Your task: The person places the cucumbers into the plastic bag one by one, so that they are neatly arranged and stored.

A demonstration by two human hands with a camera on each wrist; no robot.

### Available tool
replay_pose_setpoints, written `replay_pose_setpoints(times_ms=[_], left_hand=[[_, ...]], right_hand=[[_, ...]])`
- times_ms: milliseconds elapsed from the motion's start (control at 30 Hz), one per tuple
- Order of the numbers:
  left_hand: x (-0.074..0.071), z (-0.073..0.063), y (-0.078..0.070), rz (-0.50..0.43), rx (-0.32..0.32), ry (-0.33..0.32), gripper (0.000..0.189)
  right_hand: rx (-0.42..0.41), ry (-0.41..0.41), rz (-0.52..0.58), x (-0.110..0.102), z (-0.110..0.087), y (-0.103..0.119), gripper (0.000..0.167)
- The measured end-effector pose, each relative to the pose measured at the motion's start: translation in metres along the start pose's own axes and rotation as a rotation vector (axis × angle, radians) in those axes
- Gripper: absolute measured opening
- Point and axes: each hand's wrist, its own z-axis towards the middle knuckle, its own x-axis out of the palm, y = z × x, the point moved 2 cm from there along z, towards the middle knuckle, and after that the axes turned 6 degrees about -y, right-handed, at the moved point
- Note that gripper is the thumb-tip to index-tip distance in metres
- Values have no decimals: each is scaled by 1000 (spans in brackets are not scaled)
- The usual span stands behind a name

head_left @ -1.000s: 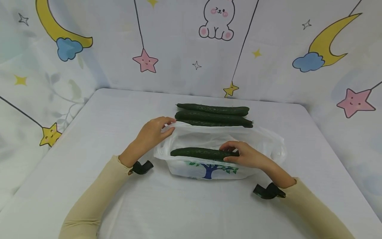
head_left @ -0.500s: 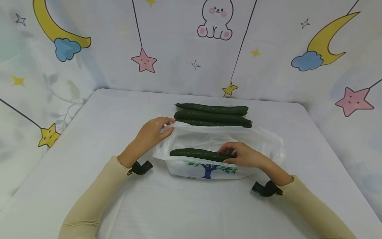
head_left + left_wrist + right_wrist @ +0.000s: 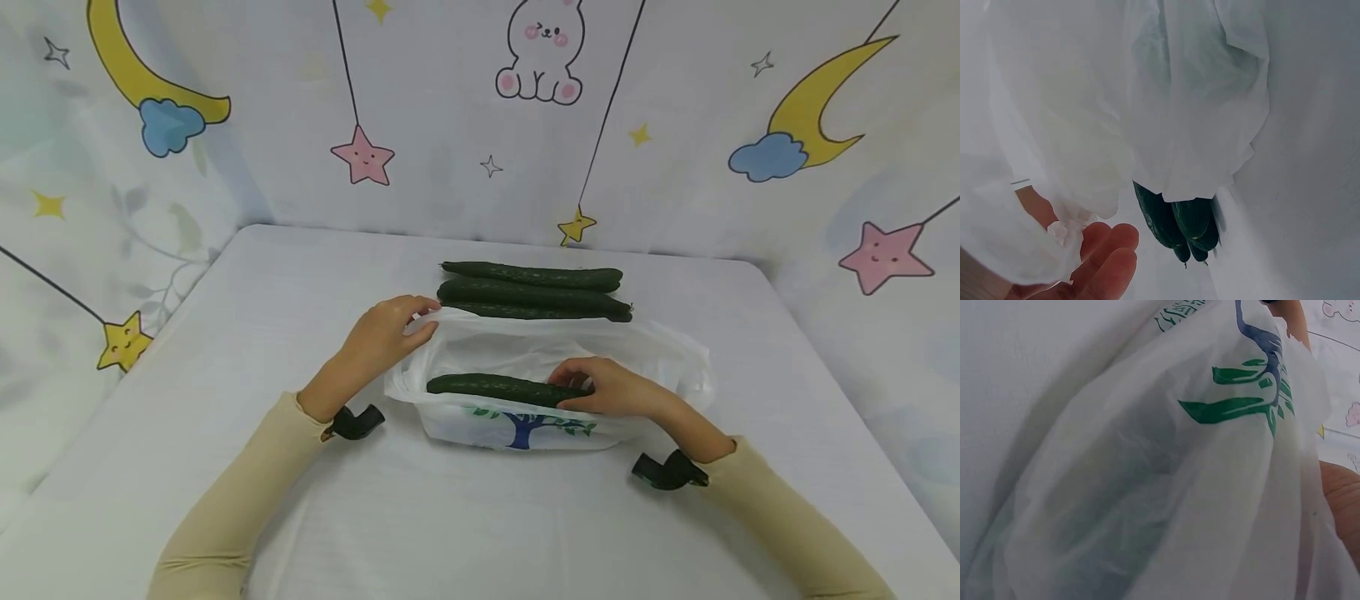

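Observation:
A white plastic bag [image 3: 450,427] with a blue and green tree print lies on the table, its mouth spread. Inside its opening a long dark green cucumber [image 3: 495,387] lies crosswise. My right hand [image 3: 618,390] grips that cucumber's right end, thumb on the near side and fingers on the far side. At the bag's left corner, my left hand [image 3: 382,333] pinches the rim between thumb and fingers; in the left wrist view its fingers [image 3: 1110,272] curl by crumpled plastic. The right wrist view is mostly filled by the bag [image 3: 1147,456], with dark shapes showing through.
Just behind the bag, three more cucumbers [image 3: 532,292] lie side by side; the nearest is partly covered by the rim. In the left wrist view, cucumber ends [image 3: 1163,225] poke out below the plastic. A patterned cloth backdrop [image 3: 450,108] stands behind the white table [image 3: 315,267].
My right hand has shifted slightly left, and the cucumber it holds sits a little lower in the bag's opening. My left hand stays at the rim.

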Motion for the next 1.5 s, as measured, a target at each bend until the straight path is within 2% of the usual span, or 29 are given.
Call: replay_pose_setpoints(times_ms=[233, 567, 867, 1067, 1500], left_hand=[[0, 0, -1, -1, 16, -8, 27], [-1, -1, -1, -3, 18, -6, 26], [-1, -2, 1, -7, 17, -3, 26], [0, -2, 1, -4, 33, -16, 26], [2, -1, 2, 5, 35, -16, 26]], right_hand=[[23, 23, 24, -7, -2, 1, 31], [52, 28, 39, -20, -4, 15, 28], [29, -33, 15, -36, 2, 31, 29], [41, -42, 5, -49, 6, 39, 29], [32, -69, -43, -67, 18, 41, 27]])
